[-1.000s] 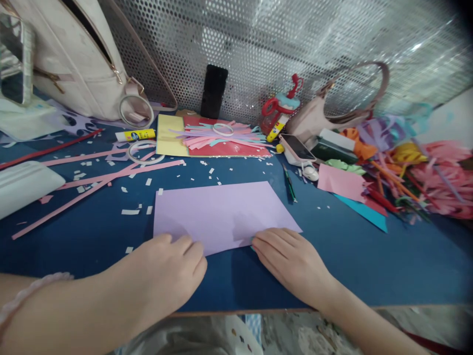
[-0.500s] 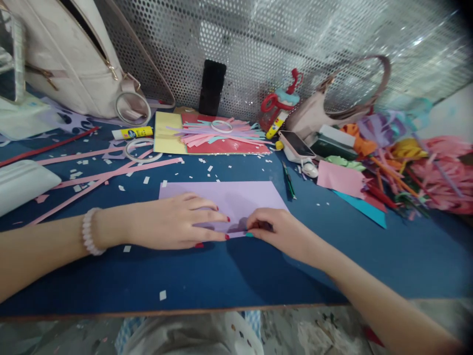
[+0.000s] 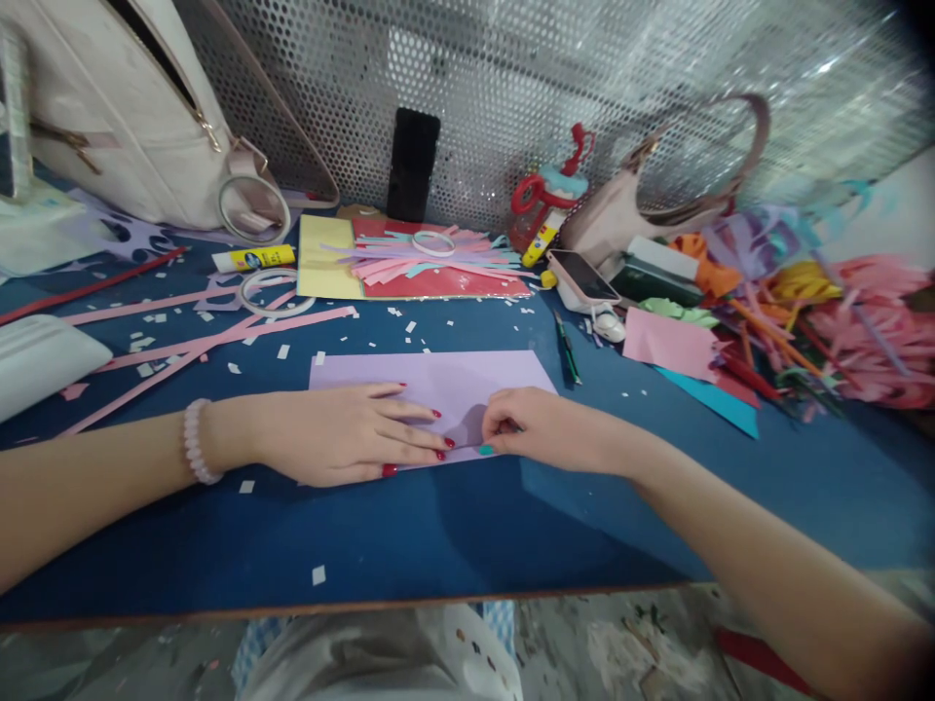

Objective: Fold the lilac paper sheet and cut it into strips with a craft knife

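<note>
A lilac sheet of paper lies flat on the blue table in front of me. My left hand rests flat on its near left part, fingers stretched out, red nails showing, pressing the sheet down. My right hand sits at the sheet's near edge, its fingers curled and pressed onto the paper beside my left fingertips. A bead bracelet circles my left wrist.
Pink paper strips, white scraps, tape rings and a glue stick lie at the left. A yellow and red card with cut strips sits behind. A green pen, phone, bags and coloured paper crowd the right.
Both hands moved forward onto the lilac sheet. My left hand went from the near left corner to lying flat across it, and my right hand slid left along the near edge.
</note>
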Motion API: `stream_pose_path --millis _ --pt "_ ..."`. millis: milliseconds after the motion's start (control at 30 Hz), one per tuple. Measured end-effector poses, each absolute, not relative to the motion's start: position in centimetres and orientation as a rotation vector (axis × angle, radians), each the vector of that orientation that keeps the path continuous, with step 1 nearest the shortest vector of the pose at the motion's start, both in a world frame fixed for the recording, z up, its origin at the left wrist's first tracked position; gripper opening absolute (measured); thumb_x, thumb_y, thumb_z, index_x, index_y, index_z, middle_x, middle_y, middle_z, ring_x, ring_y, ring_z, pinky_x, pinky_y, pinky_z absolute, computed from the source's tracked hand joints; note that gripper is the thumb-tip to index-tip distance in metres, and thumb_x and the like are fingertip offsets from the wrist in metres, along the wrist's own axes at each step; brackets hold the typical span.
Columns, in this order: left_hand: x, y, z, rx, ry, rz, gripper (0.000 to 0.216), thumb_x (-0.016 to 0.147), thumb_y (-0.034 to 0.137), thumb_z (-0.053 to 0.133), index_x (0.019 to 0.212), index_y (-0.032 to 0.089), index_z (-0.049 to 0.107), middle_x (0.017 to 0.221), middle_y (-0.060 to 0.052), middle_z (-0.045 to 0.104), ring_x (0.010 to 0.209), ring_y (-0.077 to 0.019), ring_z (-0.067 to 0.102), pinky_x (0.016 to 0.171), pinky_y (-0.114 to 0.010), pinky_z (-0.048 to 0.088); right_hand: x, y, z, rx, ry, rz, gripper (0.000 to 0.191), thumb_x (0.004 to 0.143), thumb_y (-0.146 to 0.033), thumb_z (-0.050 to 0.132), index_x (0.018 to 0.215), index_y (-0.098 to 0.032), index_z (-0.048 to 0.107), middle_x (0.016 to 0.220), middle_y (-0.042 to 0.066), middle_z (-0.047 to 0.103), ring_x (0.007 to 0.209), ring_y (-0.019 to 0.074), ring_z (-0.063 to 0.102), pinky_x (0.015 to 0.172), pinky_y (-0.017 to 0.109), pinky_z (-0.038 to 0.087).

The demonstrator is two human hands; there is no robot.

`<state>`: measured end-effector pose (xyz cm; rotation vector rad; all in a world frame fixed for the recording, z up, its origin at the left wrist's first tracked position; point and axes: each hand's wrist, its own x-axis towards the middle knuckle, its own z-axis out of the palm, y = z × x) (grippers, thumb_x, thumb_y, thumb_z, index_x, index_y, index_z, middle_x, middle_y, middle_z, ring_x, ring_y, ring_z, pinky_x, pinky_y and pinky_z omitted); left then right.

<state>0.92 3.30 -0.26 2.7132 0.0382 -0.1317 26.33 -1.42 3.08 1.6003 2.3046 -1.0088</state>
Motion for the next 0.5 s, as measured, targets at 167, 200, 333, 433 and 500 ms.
stream_pose_path --millis 167,200,333,433,500 --pt "0.87 3.55 -0.87 2.726 -0.001 -0.075 0.046 0.1 0.022 0.038 0.145 0.029 0.039 0.15 0.003 0.039 0.144 -0.0167 0.022 0.12 -0.037 -0.003 26.36 -0.73 3.51 1.486 2.259 -1.01 0.017 0.081 -0.019 0.052 0.083 -0.014 0.068 0.087 0.008 0.068 0.079 0.0188 0.059 0.072 0.028 0.042" --pt "0.87 3.58 -0.97 2.732 -0.002 -0.081 0.046 0.1 0.023 0.038 0.146 0.029 0.039 0.151 0.004 0.038 0.145 -0.0162 0.021 0.119 -0.036 -0.004 26.36 -0.73 3.53 1.473 2.264 -1.012 0.017 0.081 -0.019 0.052 0.083 -0.014 0.068 0.087 0.008 0.068 0.079 0.0187 0.059 0.072 0.028 0.042" --pt "0.88 3.62 -1.16 2.748 -0.002 -0.09 0.047 0.101 0.023 0.036 0.147 0.03 0.036 0.152 0.006 0.035 0.145 -0.0154 0.019 0.119 -0.034 -0.007 26.06 -1.06 3.58 1.473 2.328 -1.008 0.017 0.081 -0.017 0.051 0.082 -0.015 0.068 0.088 0.006 0.067 0.081 0.018 0.058 0.073 0.027 0.041" --pt "0.84 3.64 -1.2 2.762 -0.01 -0.076 0.047 0.1 0.024 0.037 0.147 0.029 0.036 0.151 0.006 0.036 0.145 -0.0157 0.02 0.119 -0.034 -0.006 25.82 -1.23 3.58 1.48 2.343 -1.009 0.019 0.081 -0.015 0.049 0.084 -0.015 0.068 0.09 0.006 0.067 0.08 0.0174 0.058 0.072 0.026 0.041" --pt "0.82 3.67 -1.24 2.772 -0.015 -0.074 0.046 0.101 0.024 0.037 0.146 0.028 0.037 0.151 0.006 0.036 0.145 -0.0158 0.02 0.119 -0.034 -0.007 25.85 -1.13 3.51 1.46 2.334 -1.025 0.02 0.081 -0.015 0.048 0.085 -0.015 0.067 0.089 0.006 0.067 0.078 0.017 0.057 0.071 0.026 0.041"
